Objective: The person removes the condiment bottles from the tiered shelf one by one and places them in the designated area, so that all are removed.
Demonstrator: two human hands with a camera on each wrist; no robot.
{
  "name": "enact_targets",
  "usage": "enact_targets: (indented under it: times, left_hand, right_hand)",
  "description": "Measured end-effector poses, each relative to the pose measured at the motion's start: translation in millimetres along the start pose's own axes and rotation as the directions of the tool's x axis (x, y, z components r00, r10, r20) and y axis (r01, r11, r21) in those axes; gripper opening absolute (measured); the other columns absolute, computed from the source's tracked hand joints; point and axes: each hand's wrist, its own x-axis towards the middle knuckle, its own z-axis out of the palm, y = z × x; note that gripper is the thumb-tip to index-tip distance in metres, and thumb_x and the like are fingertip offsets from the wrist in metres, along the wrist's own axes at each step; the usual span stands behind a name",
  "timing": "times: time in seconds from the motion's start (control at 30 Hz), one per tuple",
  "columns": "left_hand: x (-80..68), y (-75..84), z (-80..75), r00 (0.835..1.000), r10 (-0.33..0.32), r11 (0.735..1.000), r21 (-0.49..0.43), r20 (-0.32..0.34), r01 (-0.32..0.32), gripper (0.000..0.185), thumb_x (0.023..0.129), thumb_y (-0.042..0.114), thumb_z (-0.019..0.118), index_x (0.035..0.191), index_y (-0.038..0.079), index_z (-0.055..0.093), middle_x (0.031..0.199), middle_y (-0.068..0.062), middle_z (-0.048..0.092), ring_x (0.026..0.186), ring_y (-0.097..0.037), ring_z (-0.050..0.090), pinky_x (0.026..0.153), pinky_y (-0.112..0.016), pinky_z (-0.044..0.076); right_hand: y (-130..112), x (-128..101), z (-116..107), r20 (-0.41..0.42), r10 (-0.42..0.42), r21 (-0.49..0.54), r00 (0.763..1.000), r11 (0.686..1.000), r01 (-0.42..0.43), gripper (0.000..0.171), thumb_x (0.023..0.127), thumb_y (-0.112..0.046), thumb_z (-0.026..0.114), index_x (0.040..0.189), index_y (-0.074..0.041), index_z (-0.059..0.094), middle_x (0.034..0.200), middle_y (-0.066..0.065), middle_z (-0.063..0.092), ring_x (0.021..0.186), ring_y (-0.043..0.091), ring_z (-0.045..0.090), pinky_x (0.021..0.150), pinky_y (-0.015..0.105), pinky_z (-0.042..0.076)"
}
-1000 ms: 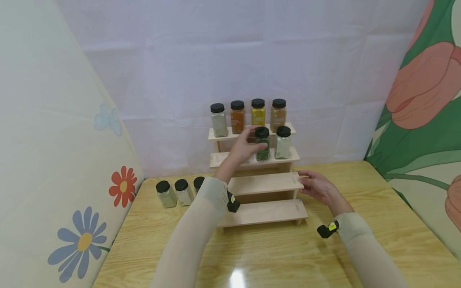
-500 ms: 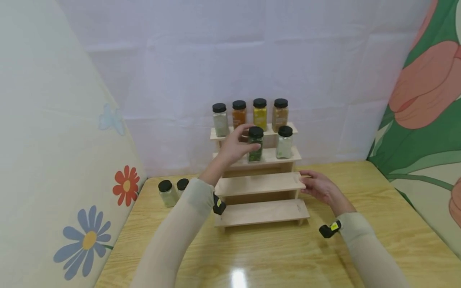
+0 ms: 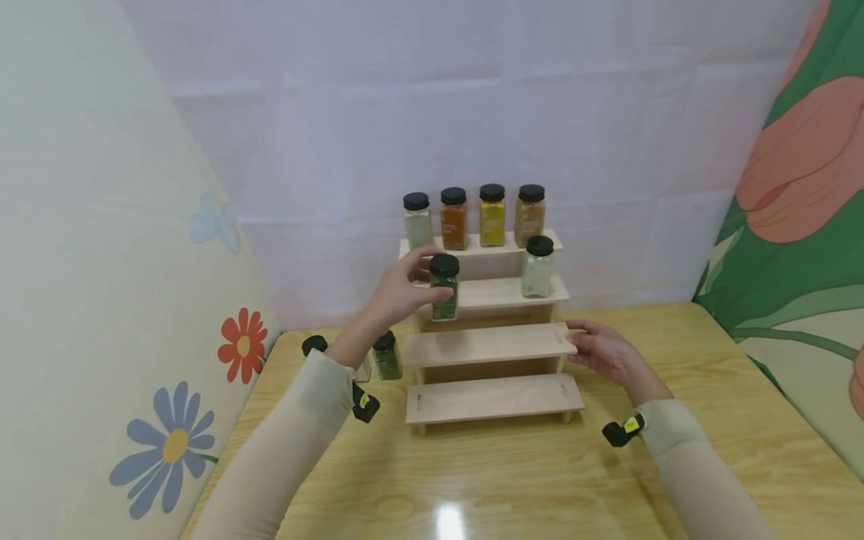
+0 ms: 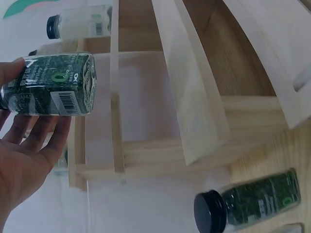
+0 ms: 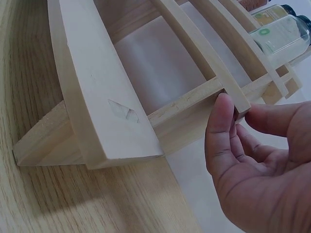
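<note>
One glass jar (image 3: 444, 287), wooden rack (image 3: 493, 345).

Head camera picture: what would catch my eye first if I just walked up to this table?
Probably the stepped wooden rack at the back of the table, with four colourful black-capped spice jars lined along its top step. Next, the left hand holding a green herb jar in the air by the rack's left end, while the right hand touches the right end of the third step.
</note>
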Motion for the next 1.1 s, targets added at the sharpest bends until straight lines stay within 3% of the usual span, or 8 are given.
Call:
enact_targets:
  times: [0.33,0.57,0.83,1.1]
  left_hand:
    - [-25.3,-15.9,-24.0,0.999,-0.012,1.0,-0.002,0.04,0.012,0.066,0.086,0.017,0.083,0.143,0.018,0.05,0.134,-0.013,0.06,0.117,-0.033,0.06,0.095,-0.051,0.051]
    - [-38.0,-33.4,-36.9,0.997,-0.056,0.998,-0.035,0.047,0.057,0.068,0.085,0.014,0.083,0.143,0.015,0.049,0.137,-0.015,0.058,0.12,-0.034,0.06,0.091,-0.048,0.051]
    - [-49.5,-44.8,-46.5,0.997,-0.059,0.997,-0.043,0.059,0.061,0.067,0.084,0.012,0.084,0.141,0.013,0.049,0.136,-0.017,0.059,0.121,-0.035,0.059,0.091,-0.046,0.051]
    - [-64.8,-52.8,-51.2,0.992,-0.089,0.995,-0.04,0.084,0.092,0.068,0.086,0.015,0.083,0.143,0.013,0.047,0.138,-0.017,0.057,0.124,-0.035,0.057,0.093,-0.048,0.052]
  right_hand:
    - [0.9,1.0,-2.3,0.011,0.001,-0.001,1.0,1.0,0.0,0.058,0.105,-0.002,0.047,0.155,0.009,0.019,0.098,-0.003,0.065,0.083,0.01,0.065,0.072,0.024,0.056]
    - [-0.2,1.0,-1.2,0.001,0.005,0.004,1.0,1.0,-0.005,0.06,0.105,-0.002,0.049,0.156,0.009,0.019,0.099,-0.002,0.064,0.082,0.009,0.065,0.072,0.024,0.056]
    - [-2.8,-0.5,-1.6,0.003,-0.014,0.007,1.0,1.0,0.014,0.059,0.104,-0.001,0.048,0.154,0.011,0.02,0.098,-0.003,0.064,0.081,0.009,0.064,0.069,0.023,0.055]
    - [-7.8,-0.4,-1.7,0.031,-0.003,-0.054,1.0,0.999,0.004,0.063,0.103,-0.003,0.051,0.154,0.012,0.017,0.099,-0.002,0.063,0.083,0.009,0.065,0.072,0.024,0.055]
